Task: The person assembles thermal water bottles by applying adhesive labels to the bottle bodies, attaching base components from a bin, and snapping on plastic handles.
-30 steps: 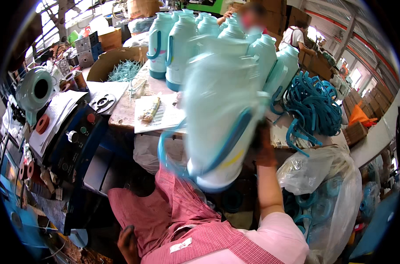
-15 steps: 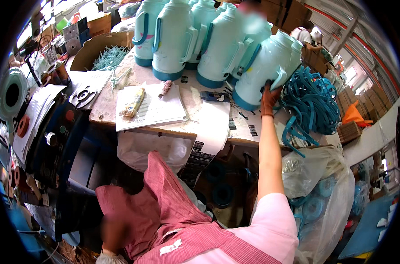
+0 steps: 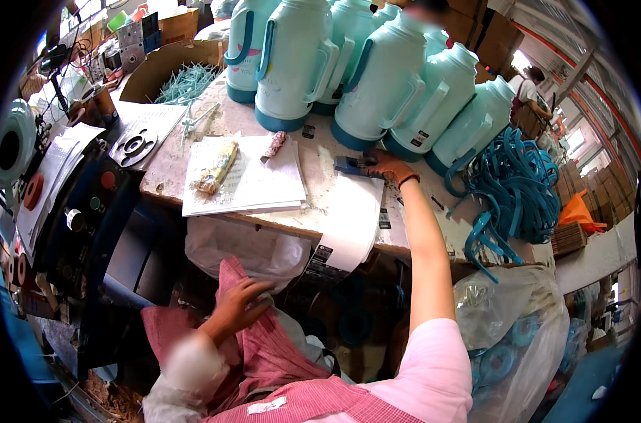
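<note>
1. Dark block (image 3: 350, 166): it lies flat near the middle of the surface (image 3: 167, 166), at the upper end of a white label strip (image 3: 352, 211), just in front of the flasks (image 3: 373, 92).
2. The right hand (image 3: 391, 168), seemingly in an orange-brown glove, reaches to the block's right end, its fingers stretched forward and partly bent. They appear to touch the block; whether they grip it, one cannot tell.
3. The left hand (image 3: 239, 308) hangs above the lap, fingers loosely curved and parted, with nothing visible in it.
4. The strip runs from the block over the front edge, and black-and-white labels show on its hanging part, so some seem to be unused.
5. What looks done: the pale green flasks stand grouped with blue bases and side handles, several with a teal strap, and one front flask bears a small label (image 3: 420, 138) near its base.
6. What looks left: other flasks show no clear label, but their hidden sides prevent a count. No label is visible in either hand.
7. Farther out, loose teal straps (image 3: 514, 183) lie heaped at the right, papers (image 3: 264, 187) lie to the left of the strip, and a clear plastic bag (image 3: 507, 296) with blue rings sits below the right edge.
</note>
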A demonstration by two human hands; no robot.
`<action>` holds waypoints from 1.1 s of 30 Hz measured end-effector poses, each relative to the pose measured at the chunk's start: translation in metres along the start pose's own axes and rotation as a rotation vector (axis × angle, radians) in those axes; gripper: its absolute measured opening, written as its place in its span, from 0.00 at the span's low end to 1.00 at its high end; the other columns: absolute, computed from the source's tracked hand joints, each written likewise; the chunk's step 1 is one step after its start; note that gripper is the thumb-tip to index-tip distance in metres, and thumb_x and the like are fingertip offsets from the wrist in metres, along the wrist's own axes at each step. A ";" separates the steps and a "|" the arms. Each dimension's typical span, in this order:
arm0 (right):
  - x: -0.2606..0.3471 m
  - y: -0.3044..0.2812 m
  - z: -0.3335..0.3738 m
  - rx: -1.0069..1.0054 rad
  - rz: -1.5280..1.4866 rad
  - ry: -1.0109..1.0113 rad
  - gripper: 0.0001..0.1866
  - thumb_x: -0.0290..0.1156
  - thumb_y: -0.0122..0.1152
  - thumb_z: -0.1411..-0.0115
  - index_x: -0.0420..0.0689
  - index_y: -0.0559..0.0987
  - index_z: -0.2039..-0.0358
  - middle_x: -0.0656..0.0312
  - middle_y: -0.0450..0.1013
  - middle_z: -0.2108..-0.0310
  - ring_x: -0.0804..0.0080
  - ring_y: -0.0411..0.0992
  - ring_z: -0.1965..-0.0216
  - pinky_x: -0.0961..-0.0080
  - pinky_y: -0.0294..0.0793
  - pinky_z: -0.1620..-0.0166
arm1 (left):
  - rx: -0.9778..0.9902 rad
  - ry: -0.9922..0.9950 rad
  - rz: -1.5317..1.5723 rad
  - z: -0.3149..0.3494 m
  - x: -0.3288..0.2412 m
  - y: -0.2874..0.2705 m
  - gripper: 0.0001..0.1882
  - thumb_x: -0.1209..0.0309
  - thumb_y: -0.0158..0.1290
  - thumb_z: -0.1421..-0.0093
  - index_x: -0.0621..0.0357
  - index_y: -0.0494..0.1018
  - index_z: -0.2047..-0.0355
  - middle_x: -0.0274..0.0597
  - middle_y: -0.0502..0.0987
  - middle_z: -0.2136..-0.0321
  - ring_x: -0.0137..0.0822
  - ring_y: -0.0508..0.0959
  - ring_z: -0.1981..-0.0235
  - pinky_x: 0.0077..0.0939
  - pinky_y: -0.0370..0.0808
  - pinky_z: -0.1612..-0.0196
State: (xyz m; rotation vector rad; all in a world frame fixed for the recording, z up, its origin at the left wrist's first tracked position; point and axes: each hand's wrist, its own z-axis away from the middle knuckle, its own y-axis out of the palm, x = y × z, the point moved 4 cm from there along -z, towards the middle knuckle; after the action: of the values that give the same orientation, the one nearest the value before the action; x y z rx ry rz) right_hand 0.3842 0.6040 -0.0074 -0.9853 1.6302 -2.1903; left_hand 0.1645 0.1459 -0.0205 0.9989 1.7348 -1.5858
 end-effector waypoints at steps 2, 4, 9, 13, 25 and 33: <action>0.020 0.000 -0.014 0.216 -0.021 -0.003 0.33 0.38 0.64 0.51 0.41 0.65 0.46 0.53 0.64 0.47 0.60 0.67 0.51 0.67 0.68 0.51 | -0.034 -0.006 0.156 -0.050 0.018 0.030 0.29 0.67 0.58 0.50 0.62 0.64 0.49 0.56 0.69 0.52 0.52 0.68 0.50 0.36 0.64 0.47; 0.042 -0.008 -0.011 0.421 -0.032 0.014 0.35 0.40 0.65 0.53 0.42 0.64 0.46 0.53 0.63 0.46 0.59 0.67 0.51 0.68 0.67 0.49 | -0.063 -0.020 0.252 -0.085 0.053 0.076 0.34 0.66 0.58 0.48 0.65 0.58 0.44 0.58 0.64 0.47 0.48 0.66 0.48 0.36 0.62 0.45; 0.080 0.005 0.018 0.234 0.158 -0.043 0.42 0.49 0.67 0.64 0.43 0.67 0.49 0.50 0.65 0.50 0.52 0.64 0.50 0.65 0.64 0.48 | 0.420 -0.406 0.815 -0.092 0.103 0.166 0.19 0.68 0.59 0.47 0.64 0.72 0.56 0.38 0.76 0.65 0.25 0.73 0.67 0.20 0.70 0.65; 0.091 0.006 0.036 -0.026 0.309 -0.146 0.35 0.44 0.68 0.62 0.50 0.71 0.51 0.50 0.66 0.51 0.53 0.65 0.50 0.66 0.66 0.49 | 0.425 -0.318 1.049 -0.075 0.050 0.136 0.15 0.67 0.57 0.45 0.64 0.74 0.60 0.32 0.77 0.70 0.21 0.73 0.71 0.15 0.69 0.68; 0.071 0.005 -0.007 -0.285 0.329 -0.081 0.25 0.36 0.66 0.57 0.52 0.73 0.55 0.55 0.70 0.59 0.55 0.68 0.55 0.64 0.67 0.53 | 0.070 -0.237 0.860 -0.132 0.002 0.094 0.20 0.66 0.51 0.42 0.61 0.67 0.51 0.44 0.73 0.58 0.37 0.73 0.59 0.26 0.69 0.55; 0.059 0.021 -0.014 -0.594 0.470 -0.157 0.25 0.40 0.64 0.55 0.55 0.70 0.54 0.58 0.66 0.57 0.55 0.65 0.55 0.58 0.69 0.59 | -0.475 0.171 -0.604 -0.122 -0.070 0.036 0.35 0.57 0.58 0.51 0.58 0.60 0.45 0.52 0.60 0.45 0.48 0.59 0.43 0.44 0.54 0.41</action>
State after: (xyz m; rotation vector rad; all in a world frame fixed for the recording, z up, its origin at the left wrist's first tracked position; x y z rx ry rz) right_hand 0.3267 0.5746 -0.0071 -0.7610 2.2092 -1.3205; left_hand 0.2409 0.2567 0.0324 0.3985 2.5411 -1.3186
